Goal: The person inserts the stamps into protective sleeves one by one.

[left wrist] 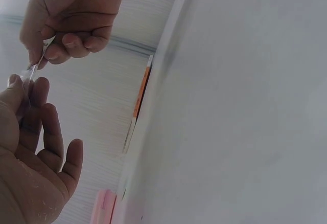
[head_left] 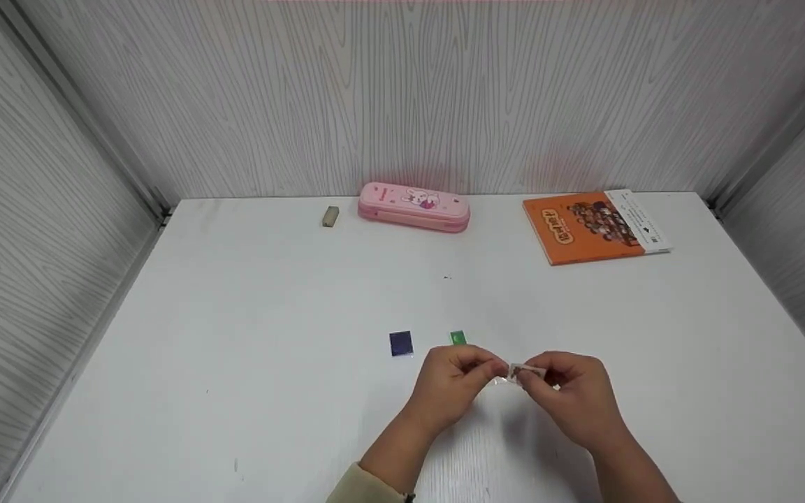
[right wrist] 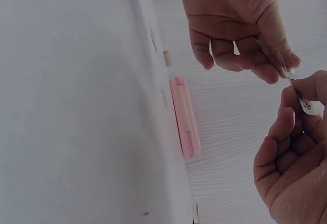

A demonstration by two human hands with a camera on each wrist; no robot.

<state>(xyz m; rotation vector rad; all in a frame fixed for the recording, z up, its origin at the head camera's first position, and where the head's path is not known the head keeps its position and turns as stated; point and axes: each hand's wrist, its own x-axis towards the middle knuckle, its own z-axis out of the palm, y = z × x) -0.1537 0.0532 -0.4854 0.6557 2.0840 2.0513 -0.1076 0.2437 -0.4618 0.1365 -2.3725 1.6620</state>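
Note:
Above the white table, my right hand [head_left: 577,395] pinches a small white card or sticker with a dark printed picture [head_left: 532,372] between thumb and fingers. Thumb and index finger of my left hand [head_left: 448,385] pinch a piece of clear plastic film [right wrist: 276,55] at the card's left end. In the left wrist view, the crinkled film [left wrist: 28,74] spans the gap between both sets of fingertips. Whether film and card are joined I cannot tell. A small green square [head_left: 458,337] lies just beyond my left hand, partly covered by it. Left of that is a dark blue square [head_left: 401,344].
At the back of the table [head_left: 249,300] lie a pink pencil case [head_left: 413,207], a small greyish eraser-like block [head_left: 330,216] and an orange book [head_left: 584,227] with a white strip. Grey wood-grain panels [head_left: 430,91] stand behind and on both sides.

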